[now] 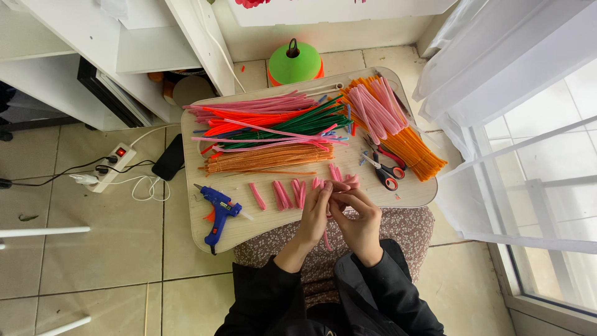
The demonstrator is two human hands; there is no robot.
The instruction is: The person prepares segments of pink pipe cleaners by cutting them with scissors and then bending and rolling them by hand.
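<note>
— What do you have on the head camera?

— I see both hands meeting at the near edge of the light wooden surface [398, 193], above a floral-patterned lap. The left hand [317, 214] has its fingers curled and pressed together around a pink pipe cleaner [326, 239], whose tail hangs down between the wrists. The right hand [359, 224] pinches the same pink pipe cleaner from the other side, thumb and fingertips closed on it – the 2 hands touch.

— And the stock around them?

— Just beyond the fingers lies a row of short pink pieces [286, 194], side by side on the surface. Behind those, long bundles lie lengthwise: an orange-brown bundle [267, 158], a green bundle [298, 124] above it, and pink and red stems [249, 111] at the far left. At the far right sits a bright orange bundle [413, 146] with a folded pink bunch [376, 112] on top.

— Tools?

— Red-handled scissors [387, 169] lie right of the hands, near the orange bundle. A blue glue gun [219, 213] rests at the near left corner, well apart from both hands. On the tiled floor left of the surface I see a white power strip [112, 165] and a dark phone [169, 158]; a green dome-shaped object [295, 62] stands beyond the far edge.
</note>
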